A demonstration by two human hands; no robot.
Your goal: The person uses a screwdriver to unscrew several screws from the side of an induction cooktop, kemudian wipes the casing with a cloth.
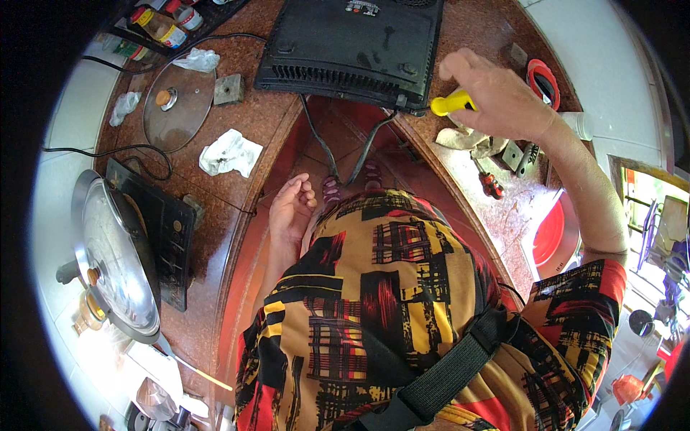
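A black appliance, seemingly an induction cooker (345, 48), lies underside up across the gap between two stone counters, with vent slots along its near edge. My right hand (501, 97) is around the yellow handle of a screwdriver (447, 103), some fingers raised. The tool's thin shaft points at the cooker's near right corner; its tip is hard to make out. A dark power cord (322, 141) hangs in a loop below the cooker. Low before my body, my left hand (294, 207) has loosely curled fingers. Whether something small sits between them is not visible.
On the left counter are a glass lid (180, 108), crumpled tissue (230, 153), a metal block (228, 89) and a lidded pan (121, 258) by a black cooktop (156, 237). A red-handled screwdriver (489, 183), a cloth (463, 139) and a red basin (549, 229) are at right.
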